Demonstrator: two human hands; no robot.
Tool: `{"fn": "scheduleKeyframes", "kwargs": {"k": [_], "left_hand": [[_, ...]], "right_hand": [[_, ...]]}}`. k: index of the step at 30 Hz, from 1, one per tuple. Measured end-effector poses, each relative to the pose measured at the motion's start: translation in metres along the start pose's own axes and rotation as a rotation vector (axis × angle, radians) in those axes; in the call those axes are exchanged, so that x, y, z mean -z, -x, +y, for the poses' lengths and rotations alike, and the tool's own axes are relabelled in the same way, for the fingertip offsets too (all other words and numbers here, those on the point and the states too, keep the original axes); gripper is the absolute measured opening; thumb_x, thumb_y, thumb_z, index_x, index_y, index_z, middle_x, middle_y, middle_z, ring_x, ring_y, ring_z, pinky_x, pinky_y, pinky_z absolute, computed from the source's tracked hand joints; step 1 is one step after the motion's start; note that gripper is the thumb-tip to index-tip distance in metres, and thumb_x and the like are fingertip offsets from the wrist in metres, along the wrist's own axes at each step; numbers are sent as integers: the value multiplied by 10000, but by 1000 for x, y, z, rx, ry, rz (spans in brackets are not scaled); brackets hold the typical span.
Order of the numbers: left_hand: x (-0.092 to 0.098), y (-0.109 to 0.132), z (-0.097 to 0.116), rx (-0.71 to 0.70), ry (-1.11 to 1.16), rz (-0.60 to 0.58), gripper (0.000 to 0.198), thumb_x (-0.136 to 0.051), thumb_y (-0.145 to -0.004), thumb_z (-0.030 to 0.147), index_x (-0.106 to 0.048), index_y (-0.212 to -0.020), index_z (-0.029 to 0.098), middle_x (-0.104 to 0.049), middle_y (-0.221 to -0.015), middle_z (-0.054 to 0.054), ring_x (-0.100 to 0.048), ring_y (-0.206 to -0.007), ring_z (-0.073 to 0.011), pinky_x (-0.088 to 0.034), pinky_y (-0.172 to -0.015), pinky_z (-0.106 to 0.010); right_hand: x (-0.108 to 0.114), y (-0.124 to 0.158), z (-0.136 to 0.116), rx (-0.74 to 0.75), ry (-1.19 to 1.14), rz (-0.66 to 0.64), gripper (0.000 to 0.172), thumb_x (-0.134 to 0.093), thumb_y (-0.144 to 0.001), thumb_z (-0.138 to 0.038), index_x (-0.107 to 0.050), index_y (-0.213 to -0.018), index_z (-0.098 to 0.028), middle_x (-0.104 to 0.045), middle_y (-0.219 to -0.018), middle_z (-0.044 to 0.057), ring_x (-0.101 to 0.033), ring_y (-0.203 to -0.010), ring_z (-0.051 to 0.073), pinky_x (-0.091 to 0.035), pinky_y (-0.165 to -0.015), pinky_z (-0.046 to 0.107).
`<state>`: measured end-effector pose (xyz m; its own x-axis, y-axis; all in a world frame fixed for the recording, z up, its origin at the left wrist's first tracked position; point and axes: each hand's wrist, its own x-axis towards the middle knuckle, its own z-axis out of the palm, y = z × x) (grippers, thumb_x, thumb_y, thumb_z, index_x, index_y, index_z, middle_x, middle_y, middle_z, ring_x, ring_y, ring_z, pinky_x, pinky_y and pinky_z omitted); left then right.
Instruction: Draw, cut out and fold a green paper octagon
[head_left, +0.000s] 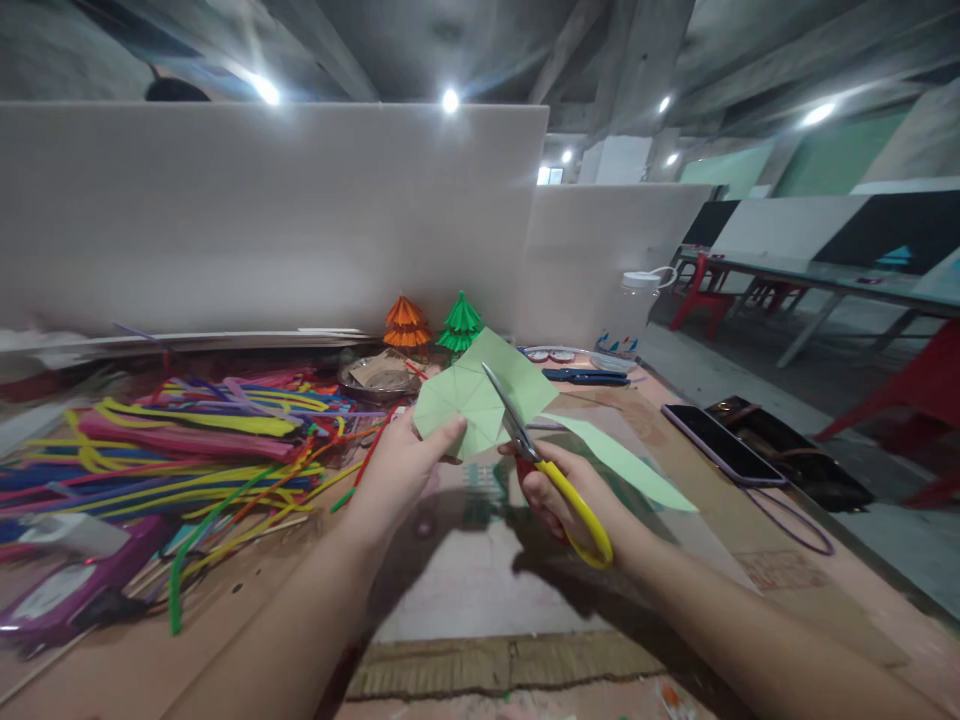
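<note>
Working from the largest item down, what are the hazards at the bench (862, 575)?

— Begin with the pile of loose stems (187, 440). It lies beside the left forearm, with stray ends near the left hand (405, 455). A sideways sweep of that arm could drag stems under the work.

— State the position of the green sheet (450, 395).

— It is raised above the bench, between both hands. The left hand grasps its near left edge, thumb (451, 432) on top. Much of the sheet is unsupported, so it may bend or swing under pressure, and a cut could then wander.

— And the pale green strip (630, 465)?

— It lies to the right, just beyond the right hand (566, 485). Careless forearm contact may crease or displace it.

— Next, the scissors (526, 446).

— The right hand grasps them by the handles. The blades lie against the right part of the sheet; whether paper sits between them cannot be told. Closing too deep may split the sheet.

— Smallest item?

— The left thumb. It is apart from the blades; rotating the sheet without regripping could carry it into their path.
</note>
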<state>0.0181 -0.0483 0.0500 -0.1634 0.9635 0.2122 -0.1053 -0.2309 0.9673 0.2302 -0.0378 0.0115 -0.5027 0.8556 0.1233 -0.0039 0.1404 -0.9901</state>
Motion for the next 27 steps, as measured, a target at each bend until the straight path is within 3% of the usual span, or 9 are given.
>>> {"fn": "scheduleKeyframes", "kwargs": {"k": [3, 8, 12, 17, 22, 27], "left_hand": [[2, -2, -1, 8, 9, 10, 633, -943, -574, 563, -776, -992, 119, -805, -923, -123, -728, -765, -250, -586, -673, -337], [10, -6, -5, -61, 1, 157, 650, -898, -665, 604, -752, -1097, 140, -791, -1089, -123, -719, -851, -232, -565, -636, -278], [16, -9, -7, -96, -28, 186, 661, -861, -676, 696, -760, -1030, 147, -780, -909, -74, -679, -710, -187, -526, -550, -245], [19, -9, -3, -84, -89, 173, 611, -872, -639, 712, -727, -846, 156, -663, -651, 12, -519, -462, -107, -399, -435, -218], [12, -3, 4, -81, -131, 120, 532, -865, -662, 661, -706, -791, 169, -626, -612, 24, -484, -477, -110, -368, -436, -219], [6, 3, 8, -99, -171, 102, 441, -836, -698, 587, -724, -812, 177, -645, -624, 11, -514, -524, -138, -413, -492, -243]], "right_hand": [[-1, 0, -1, 8, 8, -5, 830, -699, -775, -815, -609, -1242, -135, -430, -616, -98, -331, -397, 48, -304, -346, 187], [-2, 3, 1, -29, 19, -3, 804, -699, -800, -791, -607, -1271, -146, -439, -621, -92, -314, -400, 47, -287, -349, 183], [-3, 4, 5, -43, 22, -34, 806, -655, -831, -802, -582, -1320, -166, -398, -632, -93, -320, -435, 64, -285, -375, 187], [0, 5, 4, 96, 141, -33, 696, -568, -894, -795, -631, -1250, -200, -544, -791, 11, -451, -601, 128, -393, -496, 233], [2, 8, 0, 122, 217, -49, 707, -496, -920, -805, -627, -1294, -219, -600, -882, 58, -502, -685, 175, -436, -587, 272], [3, 9, 6, 85, 135, -87, 754, -530, -907, -800, -589, -1375, -213, -511, -790, 9, -418, -620, 155, -401, -569, 274]]}}
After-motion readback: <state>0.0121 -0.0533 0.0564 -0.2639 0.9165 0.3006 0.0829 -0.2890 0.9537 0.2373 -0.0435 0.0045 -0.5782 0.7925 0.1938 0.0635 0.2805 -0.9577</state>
